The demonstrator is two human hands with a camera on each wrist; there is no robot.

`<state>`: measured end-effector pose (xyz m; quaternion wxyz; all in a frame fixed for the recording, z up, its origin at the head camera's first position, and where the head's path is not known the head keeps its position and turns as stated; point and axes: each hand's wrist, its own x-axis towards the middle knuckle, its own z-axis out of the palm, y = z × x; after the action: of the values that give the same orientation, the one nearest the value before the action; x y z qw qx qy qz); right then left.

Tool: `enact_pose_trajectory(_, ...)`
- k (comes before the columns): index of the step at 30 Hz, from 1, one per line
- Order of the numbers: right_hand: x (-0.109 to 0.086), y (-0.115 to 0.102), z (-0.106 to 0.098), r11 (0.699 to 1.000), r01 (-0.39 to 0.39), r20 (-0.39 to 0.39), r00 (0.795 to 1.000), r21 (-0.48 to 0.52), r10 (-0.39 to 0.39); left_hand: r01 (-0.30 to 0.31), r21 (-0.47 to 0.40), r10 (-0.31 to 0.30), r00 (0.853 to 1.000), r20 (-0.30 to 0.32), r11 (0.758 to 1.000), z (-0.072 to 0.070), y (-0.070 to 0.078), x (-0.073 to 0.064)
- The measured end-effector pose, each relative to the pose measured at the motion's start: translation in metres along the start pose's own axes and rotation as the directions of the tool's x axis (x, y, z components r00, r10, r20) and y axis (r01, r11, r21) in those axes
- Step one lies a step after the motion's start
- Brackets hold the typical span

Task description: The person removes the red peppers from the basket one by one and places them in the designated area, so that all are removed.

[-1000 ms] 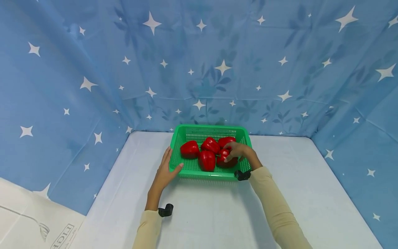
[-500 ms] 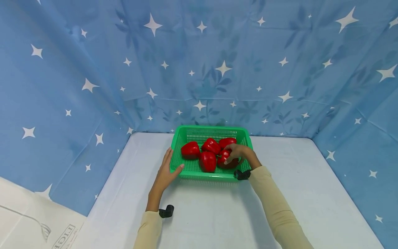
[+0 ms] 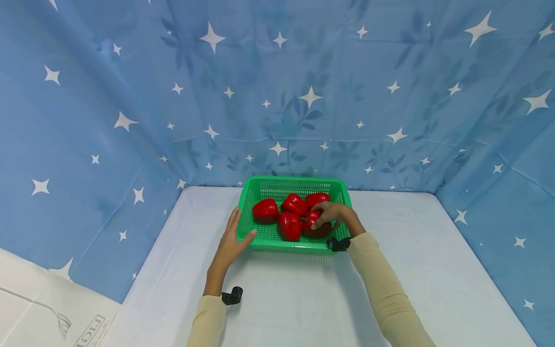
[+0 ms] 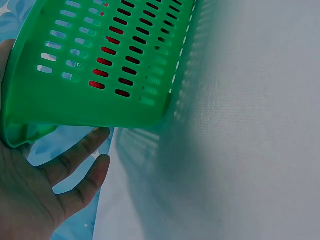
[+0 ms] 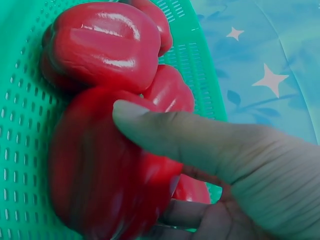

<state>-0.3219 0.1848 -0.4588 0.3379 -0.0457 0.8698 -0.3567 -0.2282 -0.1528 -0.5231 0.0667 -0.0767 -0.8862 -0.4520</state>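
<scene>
A green plastic basket (image 3: 295, 179) holds several shiny red bell peppers, among them one at the left (image 3: 265, 211) and one at the front middle (image 3: 289, 226). My right hand (image 3: 336, 212) reaches into the basket's right side and grips a bell pepper (image 3: 318, 231). In the right wrist view the thumb lies across this bell pepper (image 5: 90, 170), which is blurred; the other fingers are partly hidden behind it. At the basket's front left corner, my left hand (image 3: 230, 243) rests with fingers along the side and thumb at the rim. The left wrist view shows its fingers (image 4: 85, 187) extended beside the basket wall.
The basket stands at the back of a white table (image 3: 286, 308). A blue curtain with white stars (image 3: 277, 96) hangs close behind and on both sides. Pale printed cloth (image 3: 52, 303) lies at the lower left.
The gripped bell pepper has turned slightly under my right hand, with the thumb shifting a little. My left hand and the basket hold their places.
</scene>
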Motion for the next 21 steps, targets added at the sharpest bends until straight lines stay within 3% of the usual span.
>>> enact_pose_trajectory(5,-0.002,0.001,-0.001,0.999,-0.003,0.001,1.000,0.033,0.003,0.001,-0.002,-0.001,1.000,0.000,1.000,0.000,0.001,0.000)
enact_pose_trajectory(16,-0.011,0.002,-0.005,1.000,0.018,0.020,1.000,0.000,-0.018,-0.007,-0.020,0.007,1.000,-0.006,1.000,-0.001,0.002,0.000)
enact_pose_trajectory(21,-0.013,0.002,-0.005,0.999,0.010,0.011,1.000,0.047,-0.011,0.002,-0.020,-0.002,1.000,-0.001,1.000,-0.001,0.002,0.000)
